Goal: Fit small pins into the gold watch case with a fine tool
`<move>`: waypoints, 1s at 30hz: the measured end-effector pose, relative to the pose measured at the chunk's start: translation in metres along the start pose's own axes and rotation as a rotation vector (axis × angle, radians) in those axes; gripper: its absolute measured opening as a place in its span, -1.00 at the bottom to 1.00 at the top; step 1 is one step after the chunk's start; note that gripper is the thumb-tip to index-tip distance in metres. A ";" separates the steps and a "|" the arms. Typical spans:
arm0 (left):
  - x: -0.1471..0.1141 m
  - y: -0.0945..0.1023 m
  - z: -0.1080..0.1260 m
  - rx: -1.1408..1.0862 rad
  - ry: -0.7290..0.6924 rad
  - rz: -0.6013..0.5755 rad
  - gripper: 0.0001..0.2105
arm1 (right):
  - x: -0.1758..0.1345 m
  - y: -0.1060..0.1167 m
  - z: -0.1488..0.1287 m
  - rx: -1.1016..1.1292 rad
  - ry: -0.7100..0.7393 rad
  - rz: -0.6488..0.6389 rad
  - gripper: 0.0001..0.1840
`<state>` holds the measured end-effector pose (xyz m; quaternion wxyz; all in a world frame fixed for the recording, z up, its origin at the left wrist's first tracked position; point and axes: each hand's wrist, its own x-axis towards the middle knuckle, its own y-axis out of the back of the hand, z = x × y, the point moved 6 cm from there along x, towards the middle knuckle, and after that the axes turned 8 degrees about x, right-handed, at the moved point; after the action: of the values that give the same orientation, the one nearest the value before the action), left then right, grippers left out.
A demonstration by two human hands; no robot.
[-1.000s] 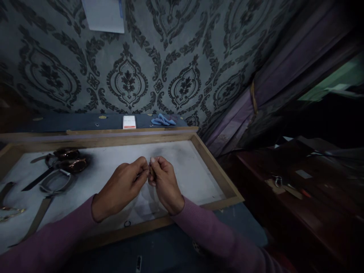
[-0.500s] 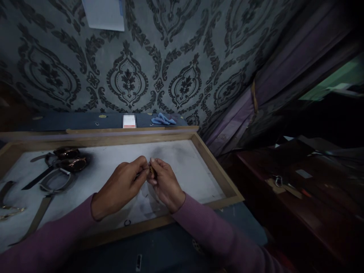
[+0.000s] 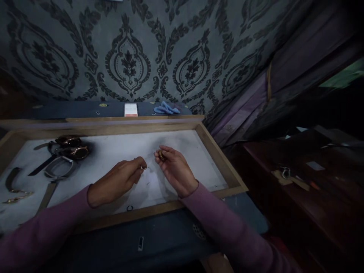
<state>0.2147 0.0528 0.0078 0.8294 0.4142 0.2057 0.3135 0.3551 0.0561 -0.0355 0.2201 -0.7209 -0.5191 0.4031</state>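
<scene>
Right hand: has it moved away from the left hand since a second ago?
Yes. The right hand has drawn rightward toward the tray's right rim, parting from the left hand.

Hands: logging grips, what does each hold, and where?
Right hand: small brass-coloured piece, pinched at fingertips. Left hand: thin pin, by one end.

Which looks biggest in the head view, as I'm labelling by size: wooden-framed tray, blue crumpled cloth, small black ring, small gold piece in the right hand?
1. Wooden-framed tray
2. Blue crumpled cloth
3. Small gold piece in the right hand and small black ring: alike, unranked.
</scene>
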 end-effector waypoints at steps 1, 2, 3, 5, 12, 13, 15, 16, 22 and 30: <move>-0.001 -0.004 -0.002 0.055 0.009 -0.021 -0.80 | -0.001 0.002 -0.001 -0.006 -0.007 0.003 -0.84; -0.001 -0.008 -0.003 0.126 0.021 -0.033 -0.80 | -0.002 0.004 -0.002 -0.013 -0.017 0.003 -0.85; 0.000 -0.011 -0.004 0.209 0.035 -0.044 -0.79 | -0.003 0.005 -0.003 -0.022 -0.027 0.001 -0.85; 0.001 -0.017 -0.005 0.383 0.047 -0.067 -0.80 | -0.007 0.007 -0.005 -0.039 -0.050 -0.010 -0.87; 0.005 -0.023 0.004 0.704 -0.054 -0.009 -0.83 | -0.013 0.010 -0.006 -0.032 -0.087 -0.056 -0.90; 0.005 -0.022 0.007 0.721 -0.070 0.009 -0.82 | -0.012 0.010 -0.005 -0.024 -0.093 -0.061 -0.90; 0.005 -0.021 0.012 0.718 -0.098 0.026 -0.81 | -0.011 0.011 -0.004 -0.006 -0.106 -0.078 -0.89; 0.005 -0.022 0.014 0.690 -0.110 0.016 -0.80 | -0.011 0.011 -0.004 -0.001 -0.114 -0.090 -0.89; 0.005 -0.034 0.015 0.522 -0.074 -0.088 -0.83 | -0.014 0.010 -0.005 -0.017 -0.159 -0.120 -0.89; 0.009 -0.040 0.029 0.674 -0.093 -0.205 -0.82 | -0.015 0.008 -0.006 0.003 -0.174 -0.092 -0.87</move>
<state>0.2525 0.0247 -0.0091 0.6816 0.6557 0.3002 0.1239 0.3624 0.0392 -0.0330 0.1935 -0.6582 -0.5683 0.4543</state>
